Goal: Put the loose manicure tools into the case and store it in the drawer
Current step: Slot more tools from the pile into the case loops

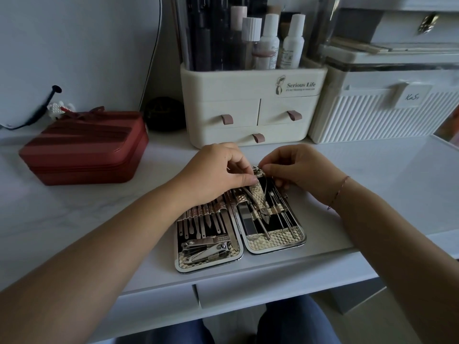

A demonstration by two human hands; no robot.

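Head view: left hand (215, 170) and right hand (296, 170) both pinching at top of open manicure case (273, 244) beneath them; pinched item hidden.

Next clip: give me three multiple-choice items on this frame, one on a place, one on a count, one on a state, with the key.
1. Where is the red box?
A. left of the manicure case
B. inside the organizer
C. on the person's lap

2. How many pink drawer pulls does the cream organizer show?
A. one
B. three
C. five

3. What state is the manicure case in?
A. zipped shut
B. lying open
C. in a drawer

Key: 1 A, it sits on the desk's left side. 2 B, two pulls above, one below. 3 B, both halves lie flat with tools showing, and the left hand and right hand work at its far end.
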